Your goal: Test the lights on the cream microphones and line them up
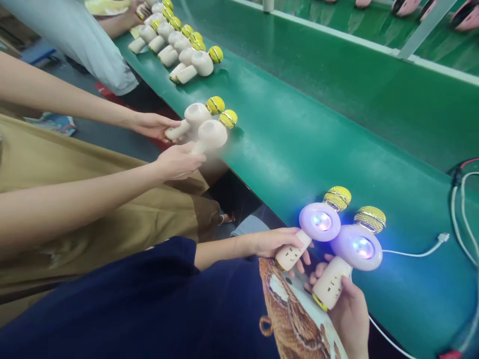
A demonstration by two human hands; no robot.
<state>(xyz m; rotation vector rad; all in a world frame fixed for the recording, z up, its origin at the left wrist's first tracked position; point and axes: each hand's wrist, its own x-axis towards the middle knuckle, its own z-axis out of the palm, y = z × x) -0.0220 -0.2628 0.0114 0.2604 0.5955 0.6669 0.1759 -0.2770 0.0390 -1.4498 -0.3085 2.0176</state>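
Observation:
My left hand (279,244) grips the cream handle of a karaoke microphone (320,222) with a gold mesh head. Its round body glows violet and blue. My right hand (350,319) holds a second lit karaoke microphone (355,247) by its handle, close beside the first. Both microphones are tilted with their heads away from me, above a green conveyor belt (299,134). A white cable (415,254) runs across the belt behind the right-hand microphone. I cannot tell whether it is plugged into either one.
A co-worker's hands (168,142) in a tan garment hold two unlit microphones (202,119) over the belt. Several more (190,60) lie on it farther along, near a person in a grey shirt (86,40). Bundled cables (462,214) sit at the right edge.

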